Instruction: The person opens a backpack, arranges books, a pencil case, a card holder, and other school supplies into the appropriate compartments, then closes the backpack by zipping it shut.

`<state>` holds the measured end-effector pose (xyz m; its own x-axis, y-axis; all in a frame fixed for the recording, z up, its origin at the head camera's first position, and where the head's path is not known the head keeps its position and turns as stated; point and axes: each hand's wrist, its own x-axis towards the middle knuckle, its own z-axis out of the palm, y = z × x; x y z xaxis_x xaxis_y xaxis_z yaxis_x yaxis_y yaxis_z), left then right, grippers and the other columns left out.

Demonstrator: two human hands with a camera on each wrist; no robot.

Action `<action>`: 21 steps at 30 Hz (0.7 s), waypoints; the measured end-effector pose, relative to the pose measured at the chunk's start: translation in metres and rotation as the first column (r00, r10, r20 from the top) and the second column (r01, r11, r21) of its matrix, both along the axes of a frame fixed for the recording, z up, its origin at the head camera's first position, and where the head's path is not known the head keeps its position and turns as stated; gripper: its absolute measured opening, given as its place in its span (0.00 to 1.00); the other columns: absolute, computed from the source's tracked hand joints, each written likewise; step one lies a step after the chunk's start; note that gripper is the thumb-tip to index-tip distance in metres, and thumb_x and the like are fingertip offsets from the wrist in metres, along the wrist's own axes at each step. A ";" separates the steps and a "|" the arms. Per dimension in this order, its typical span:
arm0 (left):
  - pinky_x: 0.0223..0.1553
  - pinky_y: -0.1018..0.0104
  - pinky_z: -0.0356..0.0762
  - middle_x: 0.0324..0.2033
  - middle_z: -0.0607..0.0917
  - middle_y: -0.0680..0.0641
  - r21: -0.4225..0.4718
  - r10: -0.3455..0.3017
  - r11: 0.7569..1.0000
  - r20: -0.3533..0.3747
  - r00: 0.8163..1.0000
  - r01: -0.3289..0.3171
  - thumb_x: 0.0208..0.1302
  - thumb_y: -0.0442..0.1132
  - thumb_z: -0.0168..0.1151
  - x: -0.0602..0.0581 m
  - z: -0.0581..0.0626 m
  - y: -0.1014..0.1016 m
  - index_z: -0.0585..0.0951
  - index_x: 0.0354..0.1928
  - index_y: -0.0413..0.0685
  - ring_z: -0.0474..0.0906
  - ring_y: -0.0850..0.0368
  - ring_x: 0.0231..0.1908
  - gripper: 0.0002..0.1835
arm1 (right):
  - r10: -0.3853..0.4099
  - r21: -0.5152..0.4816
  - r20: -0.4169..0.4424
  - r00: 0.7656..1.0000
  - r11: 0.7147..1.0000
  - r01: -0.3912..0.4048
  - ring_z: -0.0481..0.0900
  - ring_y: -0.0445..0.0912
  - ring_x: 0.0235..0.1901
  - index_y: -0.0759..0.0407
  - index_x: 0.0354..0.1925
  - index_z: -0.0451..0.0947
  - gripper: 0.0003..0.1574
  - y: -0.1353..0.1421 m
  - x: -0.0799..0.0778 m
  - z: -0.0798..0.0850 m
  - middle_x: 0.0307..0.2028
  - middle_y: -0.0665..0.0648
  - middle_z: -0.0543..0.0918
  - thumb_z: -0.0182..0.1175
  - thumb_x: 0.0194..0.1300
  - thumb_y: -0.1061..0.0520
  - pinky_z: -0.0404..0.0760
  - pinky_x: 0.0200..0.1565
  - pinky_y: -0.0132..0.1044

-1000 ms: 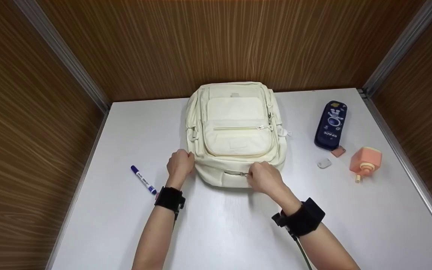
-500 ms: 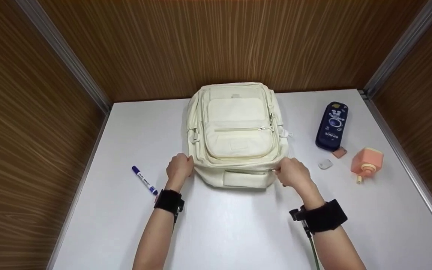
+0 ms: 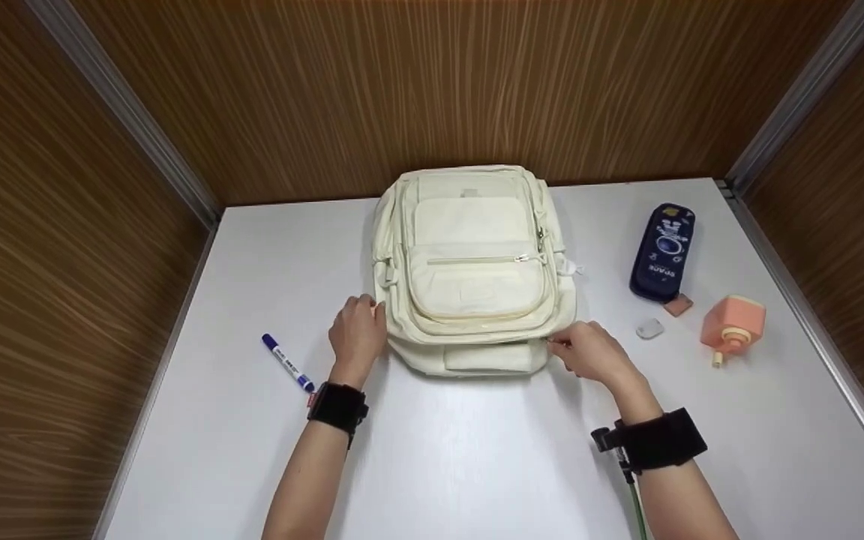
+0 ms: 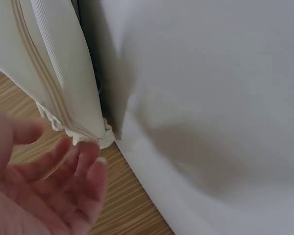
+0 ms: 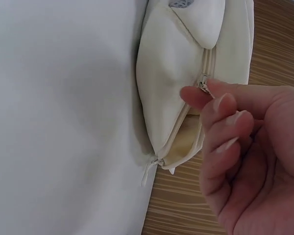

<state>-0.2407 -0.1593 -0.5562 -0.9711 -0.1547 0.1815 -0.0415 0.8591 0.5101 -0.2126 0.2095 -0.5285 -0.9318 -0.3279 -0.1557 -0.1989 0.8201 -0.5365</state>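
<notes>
Backpack (image 3: 477,225), cream, lies at the middle of the back edge of the white worktop (image 3: 439,465), its zippered front pocket facing up. Your right hand (image 3: 589,351) pinches a metal zipper pull (image 5: 204,82) by the near right corner, where the seam gapes. Your left hand (image 3: 357,330) is loosely curled, thumb apart from the fingers, fingertips at the near left side; contact is unclear. A blue marker (image 3: 288,364) lies towards the left edge, a navy pencil case (image 3: 661,262) near the back right corner, a coral pump bottle (image 3: 733,319) towards the right edge.
</notes>
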 end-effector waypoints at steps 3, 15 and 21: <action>0.41 0.49 0.77 0.39 0.83 0.41 0.019 -0.116 0.993 -0.142 0.983 0.120 0.68 0.42 0.62 -0.001 0.005 0.012 0.84 0.42 0.39 0.81 0.42 0.40 0.12 | -0.040 -0.023 0.021 0.999 0.999 0.040 0.74 0.43 0.11 0.59 0.24 0.83 0.17 -0.003 0.000 -0.002 0.12 0.47 0.76 0.58 0.69 0.55 0.71 0.18 0.38; 0.60 0.54 0.68 0.54 0.82 0.46 -0.239 -0.690 0.722 -0.166 0.705 0.650 0.70 0.49 0.59 0.019 0.008 0.094 0.84 0.53 0.48 0.76 0.48 0.57 0.17 | -0.148 -0.061 0.062 0.987 0.987 0.152 0.75 0.44 0.12 0.59 0.26 0.83 0.15 -0.009 0.000 -0.011 0.14 0.51 0.78 0.59 0.68 0.55 0.72 0.17 0.38; 0.57 0.55 0.70 0.51 0.84 0.53 -0.435 -0.709 0.664 -0.111 0.696 0.608 0.66 0.53 0.63 0.025 -0.002 0.117 0.83 0.54 0.54 0.75 0.50 0.56 0.19 | -0.197 -0.015 0.028 0.980 0.980 0.197 0.76 0.43 0.14 0.57 0.25 0.84 0.12 -0.014 0.003 -0.012 0.14 0.48 0.79 0.59 0.64 0.59 0.72 0.19 0.38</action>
<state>-0.2157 -0.0418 -0.5579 -0.7006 0.6288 0.3374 0.6882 0.7204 0.0865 -0.2100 0.1950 -0.5408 -0.9741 -0.1409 -0.1771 -0.0197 0.8323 -0.5540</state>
